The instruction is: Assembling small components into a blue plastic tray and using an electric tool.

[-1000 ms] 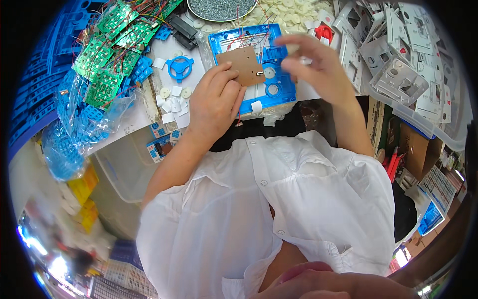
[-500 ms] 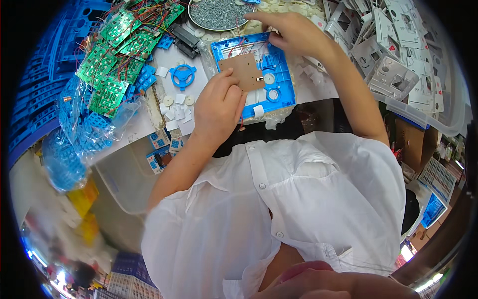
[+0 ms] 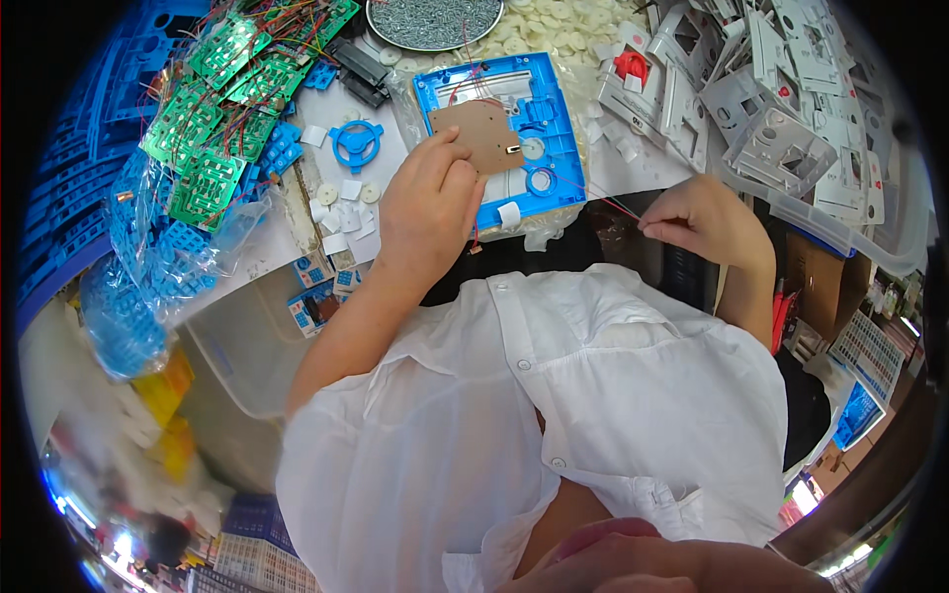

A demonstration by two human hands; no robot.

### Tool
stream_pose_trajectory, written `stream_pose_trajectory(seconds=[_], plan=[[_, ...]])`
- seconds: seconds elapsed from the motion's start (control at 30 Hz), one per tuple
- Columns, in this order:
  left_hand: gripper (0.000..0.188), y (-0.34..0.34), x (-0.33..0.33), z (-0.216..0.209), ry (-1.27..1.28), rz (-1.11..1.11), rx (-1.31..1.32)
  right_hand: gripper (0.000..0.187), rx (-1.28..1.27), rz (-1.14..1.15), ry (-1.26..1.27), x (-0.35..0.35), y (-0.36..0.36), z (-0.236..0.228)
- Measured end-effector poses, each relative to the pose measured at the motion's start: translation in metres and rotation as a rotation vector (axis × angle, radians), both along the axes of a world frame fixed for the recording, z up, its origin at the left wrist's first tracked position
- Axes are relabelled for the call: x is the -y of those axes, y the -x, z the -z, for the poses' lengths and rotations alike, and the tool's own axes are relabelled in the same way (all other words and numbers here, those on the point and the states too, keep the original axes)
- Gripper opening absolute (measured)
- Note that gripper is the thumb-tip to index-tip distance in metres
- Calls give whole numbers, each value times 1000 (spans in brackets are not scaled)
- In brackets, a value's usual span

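Blue tray (image 3: 554, 119) with brown board (image 3: 486, 133) sits pinned under left hand (image 3: 427, 212), fingers pressed flat on it. Right hand (image 3: 704, 219), well right of tray, pinches thin red wires (image 3: 598, 196).

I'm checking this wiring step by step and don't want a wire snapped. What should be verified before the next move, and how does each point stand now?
1. Left hand steadies the blue housing: ok, fingers rest on the brown board.
2. Right hand grips the thin wires: ok, pinched at the fingertips.
3. Wires run free of snags: cannot tell, too thin.
4. Wire ends joined to the board: cannot tell.
5. Housing lies flat on the bench: ok.
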State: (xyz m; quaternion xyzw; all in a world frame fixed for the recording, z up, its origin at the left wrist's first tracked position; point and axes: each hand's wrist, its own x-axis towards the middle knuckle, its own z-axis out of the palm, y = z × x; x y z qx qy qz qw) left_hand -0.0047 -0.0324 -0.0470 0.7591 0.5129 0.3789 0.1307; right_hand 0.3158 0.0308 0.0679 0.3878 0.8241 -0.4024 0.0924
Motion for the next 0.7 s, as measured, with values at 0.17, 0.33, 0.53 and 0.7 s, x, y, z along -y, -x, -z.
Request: stream_pose_trajectory(seconds=[0.17, 0.33, 0.53, 0.7], plan=[[19, 0, 1, 0, 11, -13, -4, 21, 169, 77, -84, -3, -12, -6], [21, -1, -1, -2, -19, -3, -25, 28, -365, 47, -498, -9, 66, 29], [21, -1, -1, -3, 10, -3, -21, 34, -264, -107, -677, -39, 105, 72], [21, -1, -1, -3, 16, -10, -19, 23, -155, -156, -677, -38, 107, 69]])
